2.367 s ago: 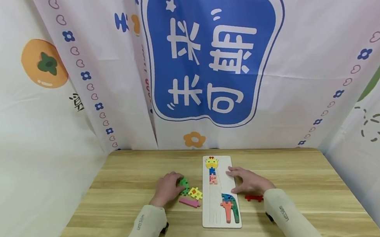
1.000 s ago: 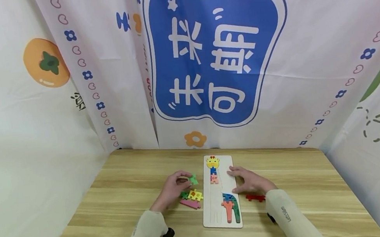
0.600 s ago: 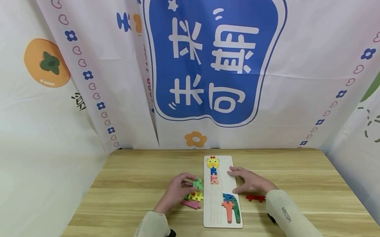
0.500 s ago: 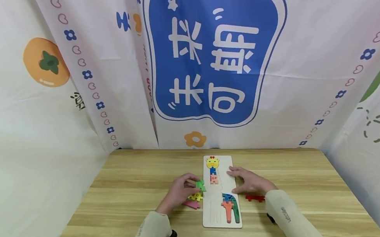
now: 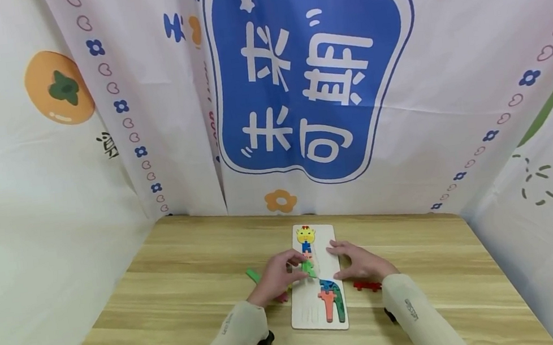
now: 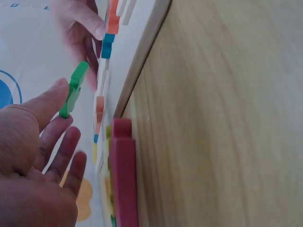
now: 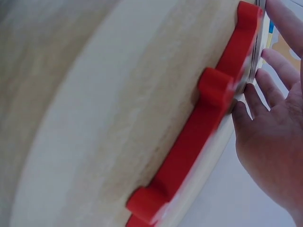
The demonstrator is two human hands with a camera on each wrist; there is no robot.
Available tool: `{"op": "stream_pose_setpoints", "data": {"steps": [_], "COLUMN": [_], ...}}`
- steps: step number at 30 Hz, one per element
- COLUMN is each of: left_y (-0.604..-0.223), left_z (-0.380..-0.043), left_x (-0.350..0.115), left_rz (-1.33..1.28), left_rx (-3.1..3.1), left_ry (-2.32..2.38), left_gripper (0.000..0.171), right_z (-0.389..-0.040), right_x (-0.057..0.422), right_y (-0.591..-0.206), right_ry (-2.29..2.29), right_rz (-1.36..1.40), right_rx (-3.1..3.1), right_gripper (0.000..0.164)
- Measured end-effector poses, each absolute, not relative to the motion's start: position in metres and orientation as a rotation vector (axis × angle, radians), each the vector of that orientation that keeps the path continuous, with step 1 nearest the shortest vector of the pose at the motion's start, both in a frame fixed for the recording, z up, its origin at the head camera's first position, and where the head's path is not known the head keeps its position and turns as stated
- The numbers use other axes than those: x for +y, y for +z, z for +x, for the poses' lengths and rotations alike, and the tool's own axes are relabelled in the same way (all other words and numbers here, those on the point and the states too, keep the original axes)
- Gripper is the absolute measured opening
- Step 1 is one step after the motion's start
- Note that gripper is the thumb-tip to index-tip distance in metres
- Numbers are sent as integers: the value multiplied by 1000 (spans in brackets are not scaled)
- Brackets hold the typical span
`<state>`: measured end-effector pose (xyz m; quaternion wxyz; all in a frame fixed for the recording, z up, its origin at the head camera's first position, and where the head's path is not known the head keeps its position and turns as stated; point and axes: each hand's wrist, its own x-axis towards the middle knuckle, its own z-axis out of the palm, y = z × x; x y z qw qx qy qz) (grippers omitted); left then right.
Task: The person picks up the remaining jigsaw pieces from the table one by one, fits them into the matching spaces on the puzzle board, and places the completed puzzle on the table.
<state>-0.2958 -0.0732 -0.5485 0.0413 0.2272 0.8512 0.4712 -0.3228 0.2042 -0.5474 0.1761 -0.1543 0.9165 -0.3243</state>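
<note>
Board: the white board lay flat on the desk, the giraffe's head at its far end and a coral leg at its near end.
Left hand: the left hand pinched the green piece between thumb and fingers, over the board's left half.
Green piece: the green piece was tilted and seemed to hang clear of the board.
Right hand: the right hand was spread and pinched nothing, its tips at the board's right edge; whether it pressed down, I could not tell.
Slip risk: the hold took only a small part of the green piece, so a bump against the board might have twisted it loose.
Jam risk: lowered at that tilt, its knobs could have caught on a neighbour and lifted it.
Shift risk: with light bracing, a hard push might have slid the board toward the red piece on its right.
Knock risk: the pink piece lay just left of the board, where a dropping wrist could have nudged it.
</note>
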Motion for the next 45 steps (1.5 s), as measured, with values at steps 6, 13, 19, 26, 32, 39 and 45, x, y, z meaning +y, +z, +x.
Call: {"op": "stream_pose_setpoints", "data": {"steps": [6,13,19,26,32,39,45], "left_y": [-551,-553,-553,-549,-545,-550,-549], "left_z": [-300,-302,-304,-304,-301,-300,-301], "left_x": [-70,-71,-68,-61,-55,-52,-53], "left_rz": [691,706,744,758,796,810,790], "left_rx": [2648,2759,2909,3044,3104,3138,3120], "left_ry": [1411,1255,999,594,449,382,412], "left_gripper": [28,30,31,35,34,32,31], "right_z": [-324,-324,-324,-326,-326,-324,-325], "right_x": [202,203,202,203,205,205,204], "right_y": [-546,-547,-546,-549,-550,-550,-550], "right_ry": [-929,-936,-936,-941,-964,-973,-973], "right_rz": [-436,-433,-439,-431,-414,-394,-404], "right_rx": [2592,2586,2586,2587,2576,2572,2575], "right_gripper": [78,78,78,78,80,81,81]}}
